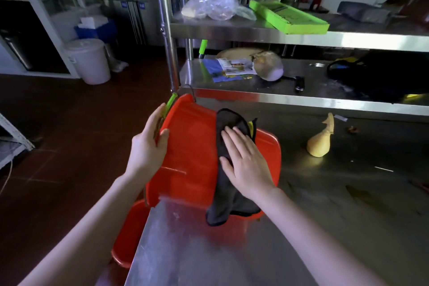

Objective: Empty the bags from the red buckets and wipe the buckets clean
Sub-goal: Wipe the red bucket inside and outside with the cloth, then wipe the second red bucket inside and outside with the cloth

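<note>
Head view: a red bucket [190, 146] lies tipped on its side at the left edge of a steel table [325, 227], its mouth turned toward 10 o'clock and its outer wall facing up. The left hand [148, 144] grips the bucket's rim at 9 o'clock, thumb curled onto the outer wall, just below the green handle grip [170, 102]. How the fingers lie inside the rim cannot be seen.

The right hand [246, 162] lies flat with straight, slightly spread fingers, pressing a dark cloth [227, 202] against the bucket's wall. The cloth drapes down toward 6 o'clock onto the table. The two hands are apart, one on each side of the bucket.

A second red bucket [126, 239] sits lower at 7 o'clock, partly hidden by the table edge. At 3 o'clock a pale yellow tapered thing [319, 144] — possibly a bamboo shoot — rests on the table. At 12 o'clock a clear plastic bag [213, 4] lies on a steel shelf [301, 37].
</note>
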